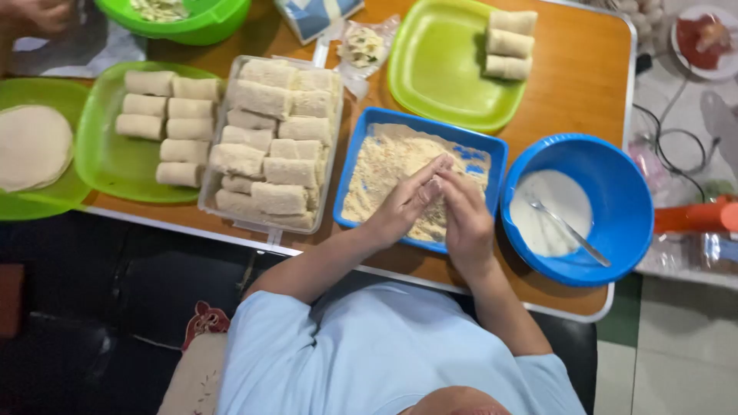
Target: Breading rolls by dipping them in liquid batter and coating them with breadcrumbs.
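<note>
Blue tray [361, 146] of crumbs: our left hand [403, 204] and right hand [465, 219] meet over it, fingers cupped round something hidden, so crumbs stick.

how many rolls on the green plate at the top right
3, stacked in a column at the right edge of the square green plate: top roll, middle roll, bottom roll. None looks hidden.
</note>
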